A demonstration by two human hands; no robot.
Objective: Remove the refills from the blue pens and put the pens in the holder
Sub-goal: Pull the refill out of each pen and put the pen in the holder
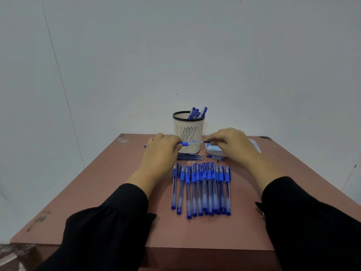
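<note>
My left hand (162, 147) and right hand (232, 142) pinch opposite ends of one blue pen (186, 143), level before the holder (188, 132) near the counter's (97, 192) far edge.

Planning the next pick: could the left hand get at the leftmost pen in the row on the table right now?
Probably not yet: the left hand grips the held pen. Otherwise the leftmost pen lies uncovered just beside that forearm.
</note>
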